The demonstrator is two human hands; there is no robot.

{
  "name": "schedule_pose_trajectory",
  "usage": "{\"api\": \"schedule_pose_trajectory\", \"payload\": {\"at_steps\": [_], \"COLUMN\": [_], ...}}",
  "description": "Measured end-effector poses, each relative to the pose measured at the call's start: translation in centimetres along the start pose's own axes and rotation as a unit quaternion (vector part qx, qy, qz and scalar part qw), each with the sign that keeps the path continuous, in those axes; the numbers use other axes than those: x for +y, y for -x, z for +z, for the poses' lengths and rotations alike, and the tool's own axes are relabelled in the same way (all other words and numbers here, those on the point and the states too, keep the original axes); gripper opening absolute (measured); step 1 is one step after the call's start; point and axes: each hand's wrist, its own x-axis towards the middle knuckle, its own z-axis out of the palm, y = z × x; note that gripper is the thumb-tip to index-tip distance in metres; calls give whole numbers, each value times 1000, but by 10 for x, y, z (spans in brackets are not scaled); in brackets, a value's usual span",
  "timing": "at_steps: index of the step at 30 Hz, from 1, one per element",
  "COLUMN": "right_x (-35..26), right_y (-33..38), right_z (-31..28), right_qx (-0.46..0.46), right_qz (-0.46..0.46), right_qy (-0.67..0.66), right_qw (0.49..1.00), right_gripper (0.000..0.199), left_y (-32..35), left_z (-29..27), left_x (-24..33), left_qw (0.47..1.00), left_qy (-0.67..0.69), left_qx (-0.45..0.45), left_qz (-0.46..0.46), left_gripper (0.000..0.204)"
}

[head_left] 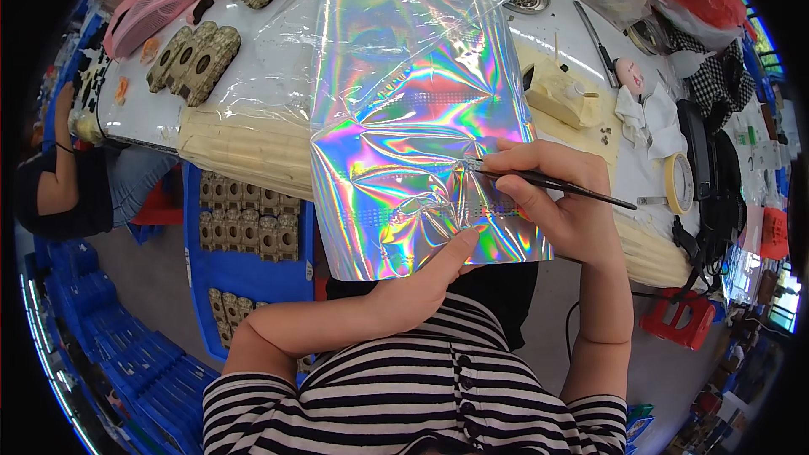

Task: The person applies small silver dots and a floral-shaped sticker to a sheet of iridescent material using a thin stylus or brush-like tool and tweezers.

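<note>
A large iridescent foil sheet (404, 109) hangs over the near edge of the white table (278, 59). My left hand (430, 274) holds the sheet's lower edge, thumb pressed on the foil. My right hand (560, 198) grips a thin dark brush (556, 182) like a pen, its tip touching the crinkled foil near the sheet's middle right. Both forearms come up from my striped shirt.
Carved beige wooden pieces (198, 55) lie at the table's left; more fill a blue crate (249, 227) below. A pink fan (152, 13), a tape roll (678, 183), a beige block (560, 97) and cloths lie around. Another person's arm (55, 177) is at far left.
</note>
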Motion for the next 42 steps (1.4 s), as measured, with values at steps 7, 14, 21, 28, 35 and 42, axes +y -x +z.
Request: {"api": "schedule_pose_trajectory", "payload": {"at_steps": [7, 14, 21, 28, 35, 42], "right_x": [5, 1, 1, 2, 4, 4], "right_y": [-1, -1, -2, -2, -2, -1], "right_z": [0, -1, 0, 1, 2, 1], "right_qx": [-3, -5, 7, 7, 7, 5], "right_qz": [-33, -12, -19, -18, -21, -22], "right_qy": [21, 23, 20, 30, 29, 26], "right_qw": [999, 1000, 1000, 999, 999, 999], "right_gripper": [16, 17, 17, 16, 17, 17], "left_y": [1, 2, 1, 0, 0, 1], "left_z": [4, 3, 0, -1, -2, -2], "left_x": [4, 4, 2, 1, -1, -1], "left_qw": [999, 999, 999, 999, 999, 998], "left_qy": [23, -3, 5, -25, 2, -32], "left_qx": [-14, -25, -42, -33, -43, -31], "left_qz": [27, 25, 14, 23, 23, 37], "left_gripper": [45, 44, 44, 43, 42, 41]}}
